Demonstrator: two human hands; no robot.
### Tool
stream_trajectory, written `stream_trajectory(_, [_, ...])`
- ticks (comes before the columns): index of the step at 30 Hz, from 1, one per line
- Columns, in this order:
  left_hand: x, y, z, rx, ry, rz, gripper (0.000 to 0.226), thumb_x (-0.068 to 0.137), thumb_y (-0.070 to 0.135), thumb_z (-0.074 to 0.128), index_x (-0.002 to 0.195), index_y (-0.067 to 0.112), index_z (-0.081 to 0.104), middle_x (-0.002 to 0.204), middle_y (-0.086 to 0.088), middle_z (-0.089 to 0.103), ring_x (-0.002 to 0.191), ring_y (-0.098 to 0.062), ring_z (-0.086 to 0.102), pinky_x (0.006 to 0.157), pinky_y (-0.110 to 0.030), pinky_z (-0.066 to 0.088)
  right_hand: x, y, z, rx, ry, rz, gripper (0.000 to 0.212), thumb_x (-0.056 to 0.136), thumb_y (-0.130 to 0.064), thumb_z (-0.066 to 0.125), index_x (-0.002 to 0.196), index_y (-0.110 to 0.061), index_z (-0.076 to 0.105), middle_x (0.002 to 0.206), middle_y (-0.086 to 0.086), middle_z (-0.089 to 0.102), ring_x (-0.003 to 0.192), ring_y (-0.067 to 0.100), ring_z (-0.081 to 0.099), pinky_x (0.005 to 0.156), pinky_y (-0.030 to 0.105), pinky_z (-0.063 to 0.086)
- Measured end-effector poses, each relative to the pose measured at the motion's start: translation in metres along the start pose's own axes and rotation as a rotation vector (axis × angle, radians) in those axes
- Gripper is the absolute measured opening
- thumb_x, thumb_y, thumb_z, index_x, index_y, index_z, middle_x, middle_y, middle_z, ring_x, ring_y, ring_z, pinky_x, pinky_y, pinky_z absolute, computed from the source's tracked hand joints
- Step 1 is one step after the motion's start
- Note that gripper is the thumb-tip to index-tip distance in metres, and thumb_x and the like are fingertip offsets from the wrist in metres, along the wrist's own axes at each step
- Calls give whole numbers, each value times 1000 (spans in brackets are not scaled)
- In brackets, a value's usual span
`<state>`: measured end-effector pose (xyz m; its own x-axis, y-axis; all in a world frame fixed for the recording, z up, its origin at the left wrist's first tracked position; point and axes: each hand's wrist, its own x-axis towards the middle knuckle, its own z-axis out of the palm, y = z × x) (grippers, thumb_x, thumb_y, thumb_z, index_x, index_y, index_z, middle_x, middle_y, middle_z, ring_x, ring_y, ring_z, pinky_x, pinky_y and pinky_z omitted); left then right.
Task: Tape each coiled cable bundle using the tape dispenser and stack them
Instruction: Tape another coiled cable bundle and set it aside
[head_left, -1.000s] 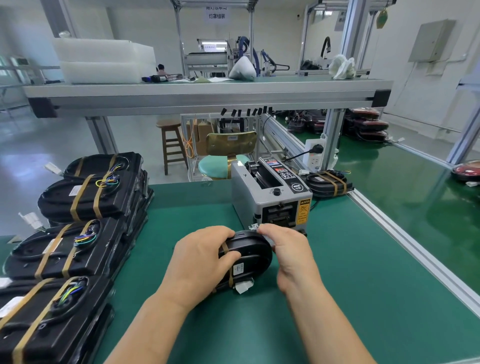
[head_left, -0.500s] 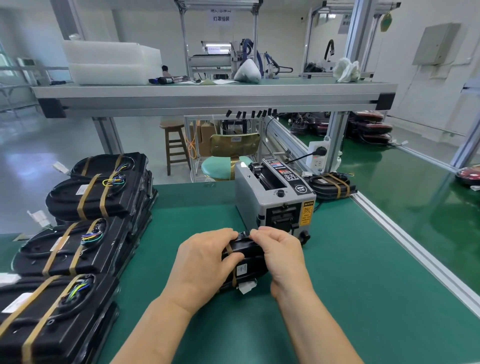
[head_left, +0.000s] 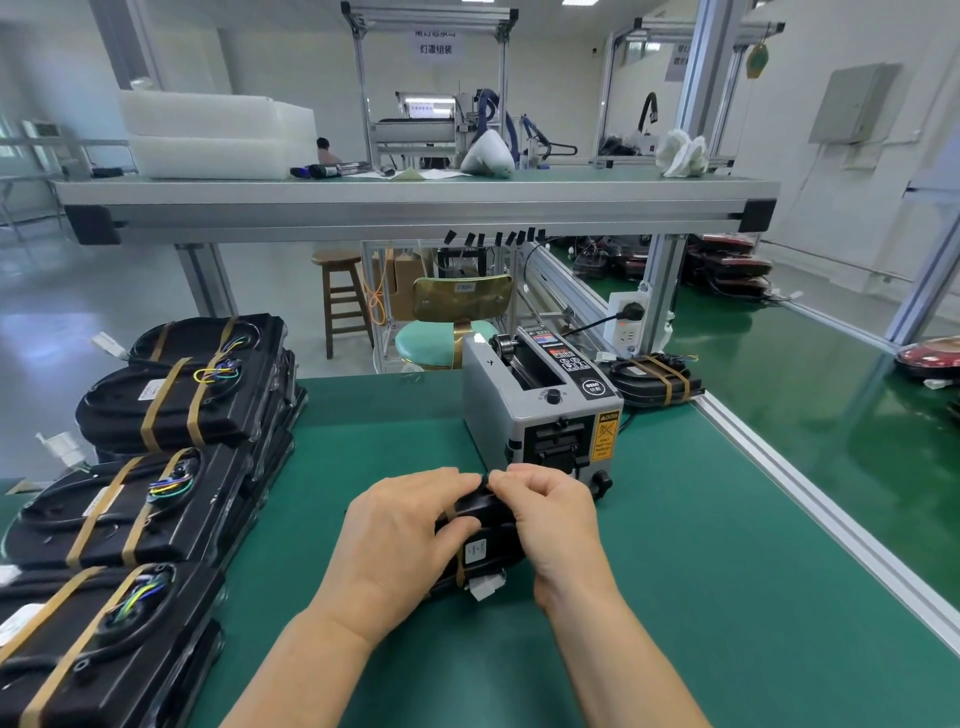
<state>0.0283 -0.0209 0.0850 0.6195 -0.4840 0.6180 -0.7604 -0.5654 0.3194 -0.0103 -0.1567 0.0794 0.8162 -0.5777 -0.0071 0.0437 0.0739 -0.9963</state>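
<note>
The bundle sits on the mat, just in front of the dispenser, between 2 hands. The left hand wraps its left side, thumb pressed beside 1 tan tape band. The right hand curls over the bundle's top edge, fingertips pinching there, possibly on tape. Taped stacks stand at left.

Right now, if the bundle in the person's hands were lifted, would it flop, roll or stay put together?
The cable bundle would probably keep its shape: a tan tape band already wraps it, and both the left hand and right hand grip it. It seems flattish, like the stacked bundles, so rolling looks unlikely. The white connector may dangle.
</note>
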Motion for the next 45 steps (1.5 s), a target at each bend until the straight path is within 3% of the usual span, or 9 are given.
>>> stream_trajectory(9, [4, 1, 0, -13, -79, 4, 27, 72, 19, 83, 96, 28, 75, 82, 16, 69, 72, -11, 65, 66, -32, 57, 3, 9, -4, -86, 31, -46, 20, 86, -14, 70, 66, -10, 70, 74, -17, 70, 90, 24, 67, 89, 47, 56])
stream_trajectory(14, [3, 0, 0, 0, -67, 22, 29, 67, 17, 87, 93, 24, 76, 81, 14, 71, 73, -12, 68, 63, -28, 57, 10, 16, -9, -142, 151, -86, 19, 84, -24, 74, 68, -17, 68, 87, -2, 71, 89, 19, 65, 92, 46, 52])
stream_trajectory(19, [3, -2, 2, 1, -70, 33, 23, 73, 27, 74, 96, 26, 76, 84, 13, 71, 78, -13, 68, 68, -30, 57, 7, 14, 0, -286, 105, -95, 31, 80, -52, 72, 92, -25, 61, 98, -11, 63, 95, 7, 59, 86, 28, 47])
stream_trajectory(25, [3, -1, -1, -26, -80, 23, 21, 74, 27, 71, 95, 28, 74, 80, 13, 68, 75, -12, 65, 67, -33, 56, 6, 18, 4, -468, 131, -226, 14, 90, -36, 67, 95, -26, 58, 96, -14, 59, 100, 11, 56, 92, 33, 44])
stream_trajectory(30, [0, -3, -2, -7, -69, 30, 25, 72, 28, 72, 97, 27, 74, 85, 16, 68, 75, -11, 65, 65, -31, 57, 11, 24, -5, -414, 153, -260, 16, 96, -22, 56, 83, -29, 60, 84, -12, 65, 85, 8, 59, 70, 9, 40])
stream_trajectory(34, [-4, -3, -5, 35, -74, 74, 30, 75, 30, 69, 104, 33, 72, 93, 15, 67, 77, -13, 65, 63, -32, 57, 12, 38, -23, -145, -25, -71, 28, 99, -36, 56, 89, -14, 69, 87, 3, 71, 85, 14, 64, 84, 33, 50])
stream_trajectory(37, [-4, -5, -4, 58, -111, 80, 34, 78, 29, 72, 111, 35, 70, 97, 14, 66, 80, -14, 64, 62, -34, 56, 8, 52, -38, -16, -263, -25, 31, 90, -46, 67, 109, -22, 70, 108, -3, 74, 106, 12, 67, 91, 26, 51])
stream_trajectory(40, [-3, -6, -4, 90, -144, 79, 37, 80, 32, 70, 117, 38, 67, 99, 13, 63, 83, -14, 62, 62, -34, 54, 9, 61, -49, -32, -430, -4, 56, 77, -29, 80, 128, -22, 58, 120, -2, 71, 114, 13, 65, 91, 23, 51])
stream_trajectory(45, [-2, -6, -5, 94, -155, 72, 38, 80, 35, 63, 118, 41, 66, 99, 13, 62, 84, -14, 61, 64, -34, 54, 13, 67, -48, -83, -409, -29, 55, 74, -3, 75, 124, -20, 60, 112, 0, 74, 106, 14, 68, 85, 22, 52])
